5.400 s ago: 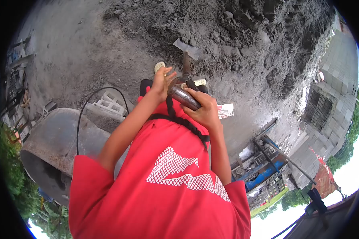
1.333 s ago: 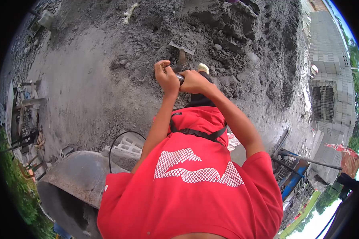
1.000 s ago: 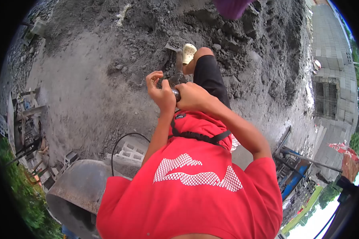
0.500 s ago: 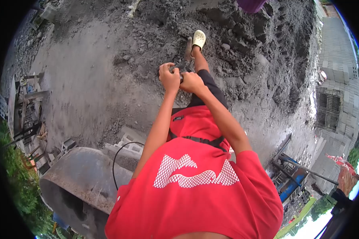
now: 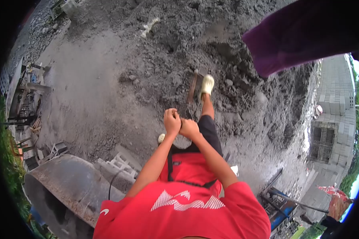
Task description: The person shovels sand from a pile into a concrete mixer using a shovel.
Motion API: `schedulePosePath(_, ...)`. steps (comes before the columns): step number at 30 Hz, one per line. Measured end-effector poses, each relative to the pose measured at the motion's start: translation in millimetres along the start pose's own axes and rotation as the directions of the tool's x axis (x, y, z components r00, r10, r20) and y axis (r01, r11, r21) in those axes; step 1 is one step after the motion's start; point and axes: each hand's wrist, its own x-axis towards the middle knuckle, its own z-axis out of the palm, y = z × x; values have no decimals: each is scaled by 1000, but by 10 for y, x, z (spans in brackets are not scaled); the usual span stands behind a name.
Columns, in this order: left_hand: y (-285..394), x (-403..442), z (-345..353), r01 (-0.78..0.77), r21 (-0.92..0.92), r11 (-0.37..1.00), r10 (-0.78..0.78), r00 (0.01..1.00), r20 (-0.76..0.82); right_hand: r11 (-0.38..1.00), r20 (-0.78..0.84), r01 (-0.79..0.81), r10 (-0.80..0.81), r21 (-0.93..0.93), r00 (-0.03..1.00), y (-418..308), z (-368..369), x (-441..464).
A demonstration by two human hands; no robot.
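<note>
My left hand (image 5: pixel 172 122) and my right hand (image 5: pixel 189 128) are close together in front of my waist. Both have their fingers closed around the top end of a shovel, whose grip is mostly hidden by them. The shovel's narrow rusty blade (image 5: pixel 192 87) points away from me, down at the loose grey sand (image 5: pixel 167 75). Beside the blade, my foot in a cream clog (image 5: pixel 207 84) stands on the sand. Whether the blade tip is buried, I cannot tell.
A large metal drum, like a concrete mixer's (image 5: pixel 71 183), stands at lower left, with hollow blocks (image 5: pixel 123 165) beside it. Purple cloth (image 5: pixel 283 44) hangs close to the camera at upper right. A block wall (image 5: pixel 335 103) runs along the right. Wooden scraps (image 5: pixel 32 87) lie at left.
The view has tilted, so hands, shovel and foot appear lower. The purple cloth now covers much of the upper right. Both hands keep their hold on the shovel.
</note>
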Motion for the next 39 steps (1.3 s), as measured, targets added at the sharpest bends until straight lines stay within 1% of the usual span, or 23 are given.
schedulePosePath(2,-23,-9,-85,-44,7,999,44,999,2,997,-5,63,-63,34,998,12,121,-1)
schedulePosePath(4,-188,-91,-101,-9,20,1000,8,999,51,994,18,89,-90,60,996,91,405,5)
schedulePosePath(5,-403,-172,-45,53,47,997,-57,995,77,996,57,77,-80,54,995,59,481,-46)
schedulePosePath(6,-463,-260,-87,247,100,964,-259,955,143,993,56,93,-97,71,994,148,773,-72)
schedulePosePath(7,-599,-393,-94,276,176,945,-300,945,128,989,95,85,-97,123,991,241,1066,-109)
schedulePosePath(8,-774,-512,-99,302,254,919,-336,936,105,987,95,126,-135,97,986,257,1228,-182)
schedulePosePath(10,-1254,-698,3,368,296,881,-423,894,148,993,295,-5,-29,115,955,335,1587,-229)
schedulePosePath(11,-1425,-649,89,382,224,896,-425,884,193,986,253,36,-76,161,964,464,1832,-254)
schedulePosePath(13,-1678,-975,248,464,111,879,-474,825,307,987,341,-109,62,118,938,563,1987,-286)
schedulePosePath(14,-1800,-1138,370,535,-11,845,-498,794,347,996,330,-50,23,75,944,664,2128,-326)
schedulePosePath(15,-1867,-1299,502,575,-97,813,-514,785,347,999,368,-29,14,35,930,795,2227,-343)
schedulePosePath(17,-1767,-1538,674,532,-232,815,-432,823,369,997,414,-34,4,65,910,1033,2163,-432)
schedulePosePath(18,-1681,-1642,753,651,-255,715,-513,737,440,988,406,-44,-19,146,914,1205,2054,-535)
schedulePosePath(19,-1519,-1701,812,625,-214,750,-494,746,448,977,378,-87,7,195,926,1358,1971,-667)
schedulePosePath(20,-1554,-1753,909,658,-198,727,-476,690,546,978,270,-112,61,177,961,1446,1784,-842)
schedulePosePath(23,-1306,-1992,1337,616,-127,777,-480,712,513,988,186,-126,109,86,976,1945,1623,-1203)
schedulePosePath(25,-1134,-2025,1596,601,-20,799,-472,648,598,984,131,-123,106,126,986,2270,1581,-1421)
schedulePosePath(26,-1198,-2082,1757,575,-3,818,-457,653,604,987,117,-102,88,124,989,2448,1555,-1542)
schedulePosePath(29,-1064,-2181,2151,722,-118,682,-528,598,603,988,63,-49,40,147,997,2705,1520,-1826)
schedulePosePath(30,-1069,-2197,2272,761,-68,645,-598,558,576,987,53,-41,34,154,998,2746,1497,-1960)
schedulePosePath(33,-1249,-2205,2638,904,-127,408,-601,371,708,993,89,-45,35,114,995,2869,1502,-2505)
schedulePosePath(36,-1008,-2247,2956,942,-39,333,-576,236,783,991,185,-70,48,116,981,2996,1551,-3137)
schedulePosePath(39,-947,-2490,3371,978,-154,143,-661,210,721,987,237,-93,60,131,970,3157,1476,-3795)
